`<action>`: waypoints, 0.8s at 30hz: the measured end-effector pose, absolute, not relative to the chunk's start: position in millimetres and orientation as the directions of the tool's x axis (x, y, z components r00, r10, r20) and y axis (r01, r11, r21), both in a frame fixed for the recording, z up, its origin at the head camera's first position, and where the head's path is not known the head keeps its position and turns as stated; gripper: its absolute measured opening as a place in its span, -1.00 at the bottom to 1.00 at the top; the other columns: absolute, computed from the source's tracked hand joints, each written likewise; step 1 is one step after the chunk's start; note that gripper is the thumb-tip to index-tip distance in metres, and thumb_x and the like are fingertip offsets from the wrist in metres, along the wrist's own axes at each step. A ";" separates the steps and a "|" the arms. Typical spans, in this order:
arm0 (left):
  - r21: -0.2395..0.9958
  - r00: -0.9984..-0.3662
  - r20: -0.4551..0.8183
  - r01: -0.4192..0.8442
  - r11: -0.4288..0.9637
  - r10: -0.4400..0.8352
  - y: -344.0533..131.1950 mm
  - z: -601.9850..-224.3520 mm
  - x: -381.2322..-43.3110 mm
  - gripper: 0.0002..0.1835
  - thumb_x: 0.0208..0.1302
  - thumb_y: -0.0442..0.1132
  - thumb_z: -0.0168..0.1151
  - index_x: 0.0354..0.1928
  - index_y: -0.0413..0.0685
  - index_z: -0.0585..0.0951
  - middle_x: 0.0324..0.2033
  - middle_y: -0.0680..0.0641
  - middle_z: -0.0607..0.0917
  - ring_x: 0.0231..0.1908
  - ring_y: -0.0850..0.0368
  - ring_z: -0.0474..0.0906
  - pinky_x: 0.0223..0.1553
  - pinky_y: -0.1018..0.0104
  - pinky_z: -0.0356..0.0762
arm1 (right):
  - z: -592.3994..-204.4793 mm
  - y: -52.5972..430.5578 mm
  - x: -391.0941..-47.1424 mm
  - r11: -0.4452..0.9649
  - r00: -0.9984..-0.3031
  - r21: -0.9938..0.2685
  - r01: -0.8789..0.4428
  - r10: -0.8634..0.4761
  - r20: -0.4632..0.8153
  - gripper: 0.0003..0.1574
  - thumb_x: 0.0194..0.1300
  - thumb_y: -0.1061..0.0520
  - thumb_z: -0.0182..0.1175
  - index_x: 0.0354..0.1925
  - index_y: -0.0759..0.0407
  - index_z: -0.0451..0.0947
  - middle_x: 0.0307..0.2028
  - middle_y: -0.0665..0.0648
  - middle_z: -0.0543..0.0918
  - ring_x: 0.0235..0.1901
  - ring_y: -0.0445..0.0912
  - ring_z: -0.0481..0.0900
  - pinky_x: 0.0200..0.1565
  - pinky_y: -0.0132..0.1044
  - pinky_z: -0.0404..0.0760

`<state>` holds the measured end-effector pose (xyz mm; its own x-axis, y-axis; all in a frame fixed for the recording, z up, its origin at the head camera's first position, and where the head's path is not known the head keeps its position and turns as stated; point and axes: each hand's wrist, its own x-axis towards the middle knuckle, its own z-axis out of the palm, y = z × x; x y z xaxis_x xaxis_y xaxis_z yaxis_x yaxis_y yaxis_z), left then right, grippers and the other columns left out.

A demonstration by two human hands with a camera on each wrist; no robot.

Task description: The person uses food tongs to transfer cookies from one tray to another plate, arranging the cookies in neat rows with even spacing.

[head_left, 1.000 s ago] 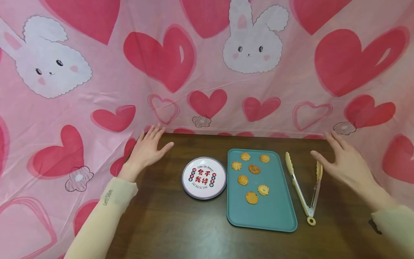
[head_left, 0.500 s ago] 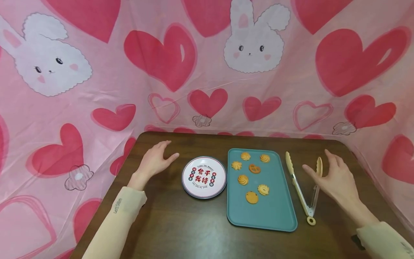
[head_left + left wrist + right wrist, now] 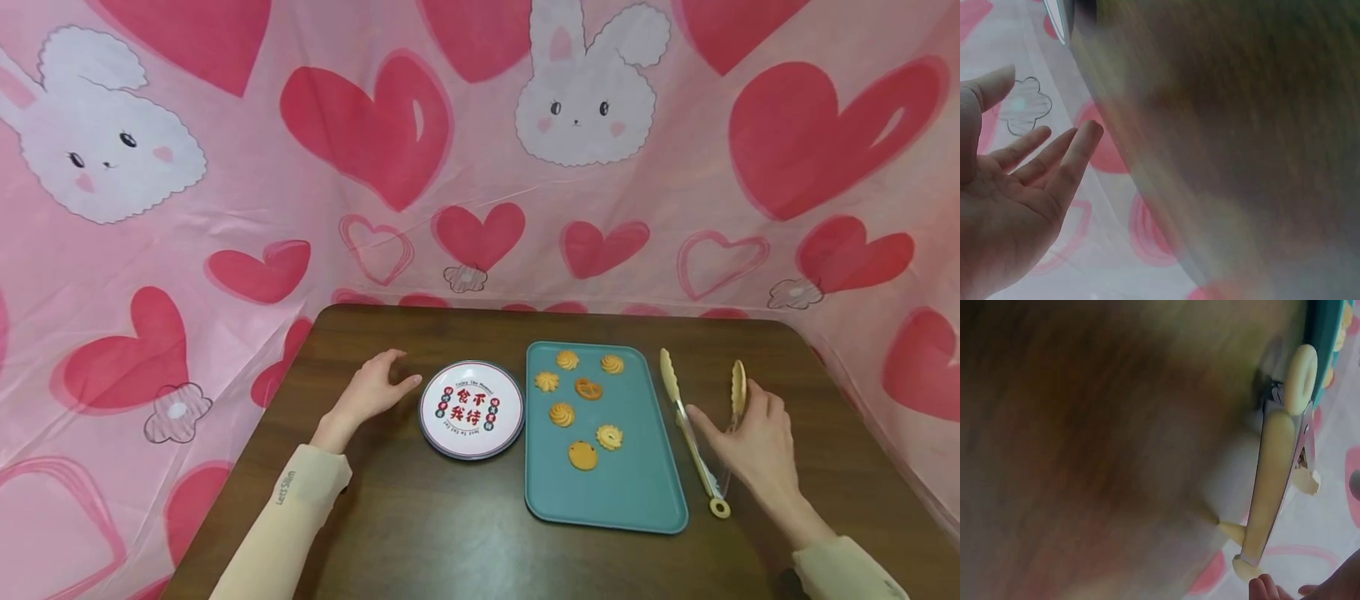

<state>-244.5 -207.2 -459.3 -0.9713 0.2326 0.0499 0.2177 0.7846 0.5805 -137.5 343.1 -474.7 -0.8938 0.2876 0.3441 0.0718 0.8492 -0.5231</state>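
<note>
Tongs [image 3: 1275, 469] on the worktop [image 3: 420, 533], right of centre in head view, legs spread. Right hand [image 3: 761, 450] wide over them, thumb by the left leg, fingers by the right; contact, can't tell. Left hand [image 3: 371, 387] loosely spread, just left of the plate [image 3: 472, 410], mid-frame. Tray [image 3: 607, 500] between plate and tongs, seven cookies [image 3: 562, 414] in it. Right hand hides part of the tongs; right wrist view cuts that hand off at lower right.

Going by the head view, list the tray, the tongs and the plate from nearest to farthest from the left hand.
From the left hand:
1. Plate, just to its right.
2. Tray, beyond the plate.
3. Tongs, right of the tray.
</note>
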 end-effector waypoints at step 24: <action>0.627 -0.971 -0.070 0.135 0.767 0.228 -189.8 -475.0 -239.3 -0.60 0.23 -0.17 0.42 0.05 -0.22 0.64 -0.21 -0.12 0.70 -0.30 0.04 0.58 -0.24 0.17 0.64 | -490.3 334.1 -135.8 0.800 -0.924 -0.555 0.230 0.359 0.134 0.52 0.10 -0.36 0.39 0.40 0.67 -0.18 0.16 0.76 0.09 0.11 0.62 0.10 0.03 0.46 0.22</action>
